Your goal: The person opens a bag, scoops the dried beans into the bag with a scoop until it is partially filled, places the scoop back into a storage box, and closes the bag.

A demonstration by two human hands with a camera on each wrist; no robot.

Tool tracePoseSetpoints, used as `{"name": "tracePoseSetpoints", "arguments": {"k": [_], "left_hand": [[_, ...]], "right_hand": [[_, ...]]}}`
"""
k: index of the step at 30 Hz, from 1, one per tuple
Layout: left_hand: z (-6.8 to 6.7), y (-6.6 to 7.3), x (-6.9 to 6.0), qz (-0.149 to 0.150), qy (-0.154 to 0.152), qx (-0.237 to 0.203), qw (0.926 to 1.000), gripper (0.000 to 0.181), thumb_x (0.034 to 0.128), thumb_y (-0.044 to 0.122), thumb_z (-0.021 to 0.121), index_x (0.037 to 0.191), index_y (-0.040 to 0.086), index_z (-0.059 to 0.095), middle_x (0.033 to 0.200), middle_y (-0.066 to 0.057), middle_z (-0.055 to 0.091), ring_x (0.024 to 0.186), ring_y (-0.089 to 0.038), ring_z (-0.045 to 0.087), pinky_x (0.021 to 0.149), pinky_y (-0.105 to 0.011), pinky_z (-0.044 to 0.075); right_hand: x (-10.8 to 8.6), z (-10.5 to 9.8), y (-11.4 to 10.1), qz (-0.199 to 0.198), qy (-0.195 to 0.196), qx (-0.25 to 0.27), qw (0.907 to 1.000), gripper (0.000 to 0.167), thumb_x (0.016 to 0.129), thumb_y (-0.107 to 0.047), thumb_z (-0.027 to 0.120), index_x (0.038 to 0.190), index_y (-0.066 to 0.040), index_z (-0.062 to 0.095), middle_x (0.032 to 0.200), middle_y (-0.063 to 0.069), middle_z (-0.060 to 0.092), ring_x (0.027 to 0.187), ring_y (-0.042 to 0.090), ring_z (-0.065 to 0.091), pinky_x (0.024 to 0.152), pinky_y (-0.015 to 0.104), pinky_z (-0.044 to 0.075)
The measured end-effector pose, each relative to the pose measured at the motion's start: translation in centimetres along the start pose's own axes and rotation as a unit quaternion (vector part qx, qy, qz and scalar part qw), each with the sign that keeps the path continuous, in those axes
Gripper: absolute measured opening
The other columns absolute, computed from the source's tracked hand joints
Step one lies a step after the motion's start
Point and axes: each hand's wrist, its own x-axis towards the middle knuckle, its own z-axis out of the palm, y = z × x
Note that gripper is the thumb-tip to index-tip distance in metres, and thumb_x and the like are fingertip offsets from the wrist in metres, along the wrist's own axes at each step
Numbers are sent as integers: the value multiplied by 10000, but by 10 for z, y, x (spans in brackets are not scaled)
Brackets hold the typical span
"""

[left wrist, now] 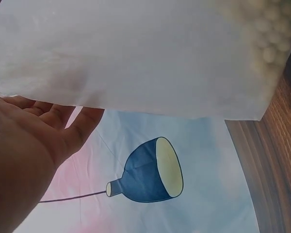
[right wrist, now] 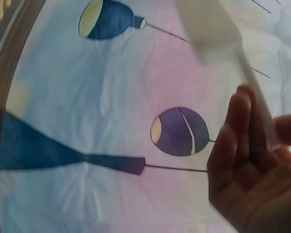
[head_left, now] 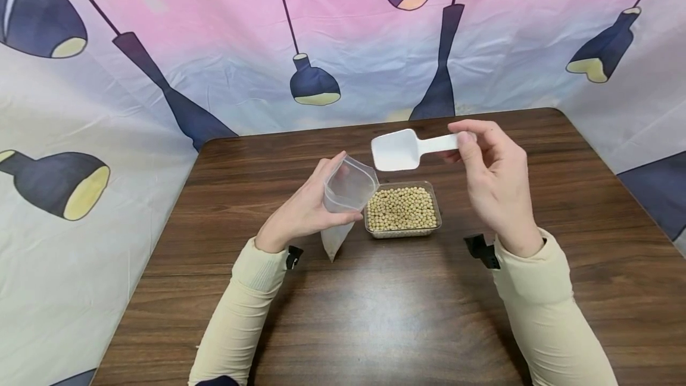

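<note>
My left hand (head_left: 300, 210) holds a translucent plastic pouch (head_left: 351, 186) by its upper part, thumb on the near side, its mouth spread wide. Pale round beans (left wrist: 271, 39) show through the pouch's bottom corner in the left wrist view. With thumb and fingers, my right hand (head_left: 498, 177) pinches the handle end of a white plastic scoop (head_left: 396, 151). The scoop's bowl is raised to the upper right of the pouch mouth, apart from it, and looks empty. Below the scoop stands a clear rectangular container (head_left: 403, 233) filled with pale yellow beans (head_left: 402, 207).
Everything stands over a dark wood-grain table (head_left: 375, 314). Behind its far edge hangs a pastel cloth (head_left: 230, 46) printed with blue lamps. Dark straps (head_left: 482, 250) sit at both wrists by the cream sleeves (head_left: 552, 314).
</note>
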Motion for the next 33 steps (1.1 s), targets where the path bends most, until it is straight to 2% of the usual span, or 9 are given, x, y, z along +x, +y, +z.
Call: {"name": "tracePoseSetpoints", "arguments": {"k": [2,4,8,11,14,19,23,28,33], "left_hand": [[0,0,0,-14,-1,-6,10000,1066,756,395,829,1556,143,170,1337,-38,419,1198,-144,438,947,-391,450],[0,0,0,-14,3,0,10000,1064,757,397,828,1555,139,173,1336,-37,421,1194,-144,441,945,-389,450],[0,-1,0,-43,4,23,10000,1059,760,405,823,1553,134,176,1336,-33,424,1190,-143,446,943,-389,449],[0,-1,-1,-74,-12,38,10000,1058,763,418,817,1555,140,172,1342,-28,421,1191,-137,447,944,-389,448],[0,-1,-1,-60,1,42,10000,1055,764,417,816,1555,148,172,1340,-29,423,1192,-137,447,948,-392,446],[-1,0,0,-28,41,44,10000,1050,764,414,817,1555,154,177,1333,-21,426,1191,-128,448,952,-387,444],[-1,1,0,-22,54,41,10000,1049,762,415,818,1554,156,181,1326,-9,428,1190,-119,447,954,-382,443],[-2,0,0,-23,65,31,10000,1046,764,420,815,1555,165,180,1320,0,430,1192,-122,446,960,-389,438],[-1,0,-1,-69,36,-5,10000,1040,768,411,814,1555,164,179,1329,-5,429,1198,-129,444,962,-391,435]], "right_hand": [[-1,-2,0,109,90,-718,9973,236,1012,-184,513,1135,-81,687,804,46,681,679,135,599,621,212,437],[-1,-5,1,322,-103,-1529,9877,249,1019,-213,488,1126,-113,690,790,31,663,619,154,541,565,252,402],[-3,-6,6,606,-846,-2975,9490,270,1021,-252,445,1097,-160,687,684,8,567,546,207,450,485,348,325],[-4,-5,9,704,-1217,-3441,9284,271,1020,-260,433,1094,-163,675,630,6,523,524,232,458,458,379,326],[-5,-2,10,661,-1323,-3670,9184,253,1014,-243,442,1086,-161,670,611,5,542,517,245,482,444,385,336],[-7,1,12,254,-1265,-3949,9096,217,974,-168,475,1020,-124,683,638,88,608,521,295,522,429,413,350],[-7,5,16,175,-1594,-3896,9069,235,951,-119,458,1009,-94,684,651,98,620,498,268,510,439,406,366],[0,4,28,882,-2172,-3311,9140,281,978,-102,406,1078,-48,663,684,52,634,475,201,469,461,351,353],[10,-6,49,1501,-2431,-2552,9237,289,1011,-91,379,1092,6,639,797,80,701,578,190,539,537,326,388]]}}
